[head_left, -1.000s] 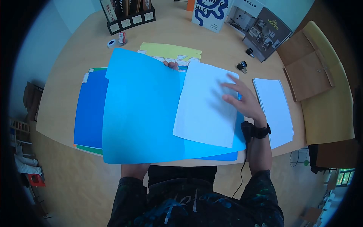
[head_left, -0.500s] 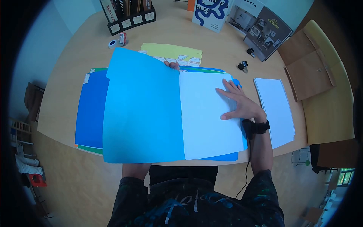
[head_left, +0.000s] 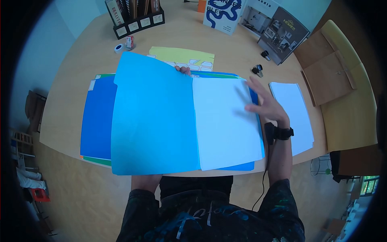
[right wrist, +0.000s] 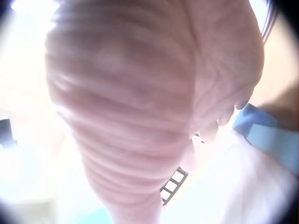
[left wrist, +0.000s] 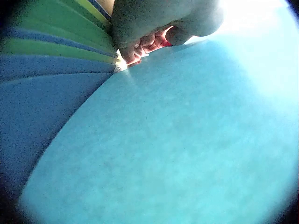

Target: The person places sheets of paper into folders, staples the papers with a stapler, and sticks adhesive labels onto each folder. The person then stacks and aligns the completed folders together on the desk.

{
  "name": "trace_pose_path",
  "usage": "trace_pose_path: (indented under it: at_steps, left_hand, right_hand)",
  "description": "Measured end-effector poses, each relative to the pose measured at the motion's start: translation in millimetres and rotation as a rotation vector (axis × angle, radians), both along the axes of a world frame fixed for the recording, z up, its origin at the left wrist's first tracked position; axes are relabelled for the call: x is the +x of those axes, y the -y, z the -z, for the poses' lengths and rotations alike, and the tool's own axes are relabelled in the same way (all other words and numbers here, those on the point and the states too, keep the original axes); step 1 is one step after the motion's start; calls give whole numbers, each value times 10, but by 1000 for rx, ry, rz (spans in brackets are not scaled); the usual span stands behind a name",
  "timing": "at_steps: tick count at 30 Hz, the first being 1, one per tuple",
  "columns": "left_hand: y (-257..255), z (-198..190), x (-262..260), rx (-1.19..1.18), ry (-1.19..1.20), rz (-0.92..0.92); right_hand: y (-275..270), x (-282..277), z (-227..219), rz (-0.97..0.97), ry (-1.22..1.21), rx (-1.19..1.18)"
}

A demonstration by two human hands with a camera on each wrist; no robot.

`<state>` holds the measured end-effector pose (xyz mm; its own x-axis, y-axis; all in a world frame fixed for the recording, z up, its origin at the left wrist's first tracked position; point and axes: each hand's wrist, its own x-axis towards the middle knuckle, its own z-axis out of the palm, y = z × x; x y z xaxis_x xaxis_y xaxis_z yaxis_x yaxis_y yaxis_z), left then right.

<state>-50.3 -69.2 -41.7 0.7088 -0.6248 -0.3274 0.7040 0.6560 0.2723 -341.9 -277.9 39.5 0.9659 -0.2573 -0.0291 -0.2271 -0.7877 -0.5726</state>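
A light blue folder (head_left: 155,117) stands opened over a pile of blue and green folders (head_left: 96,117). White paper (head_left: 227,121) lies on its right half, edges nearly lined up with it. My left hand (head_left: 183,70) is behind the raised cover, fingertips curled over its top edge; in the left wrist view the hand (left wrist: 163,28) is at the edge of the light blue cover (left wrist: 163,140). My right hand (head_left: 268,105), fingers spread, hovers at the paper's upper right edge, holding nothing. The right wrist view shows its palm and thumb (right wrist: 126,93) close up.
Behind the folders lies a yellow-green folder with labels (head_left: 181,54). White sheets (head_left: 292,117) are stacked at the right. Black clips (head_left: 257,70), a tape roll (head_left: 119,48), a black book rack (head_left: 139,24) and standing books (head_left: 284,34) are farther back.
The white paper has straightened and shifted down and right onto the folder's right half. My right hand has lifted from the paper and moved slightly right. The left hand stays at the cover's top edge.
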Motion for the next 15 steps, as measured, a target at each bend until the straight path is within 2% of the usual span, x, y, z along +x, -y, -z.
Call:
trace_pose_path:
  at_steps: [2,5,7,8,10,11,13,15]
  left_hand:
    - [31,-8,-19,-9,-1,18]
    - [3,-16,-23,-17,-3,23]
    - [17,-23,-25,-17,-4,27]
    - [26,-25,-38,-18,-6,31]
    - [24,-25,-58,-24,-11,35]
    - [21,-35,-55,-28,-12,32]
    - [-13,-47,-29,-36,-12,18]
    - [-62,-52,-6,-39,-12,6]
  right_hand:
    - [147,-1,-98,316,207,217]
    - [578,129,30,414,337,305]
    - [755,278,56,604,283,-88]
    - [799,363,86,605,281,-89]
    - [822,550,127,667,123,-282]
    - [843,612,93,661,124,-285]
    - [861,747,40,644,-124,-269]
    - [914,811,104,644,-104,-336]
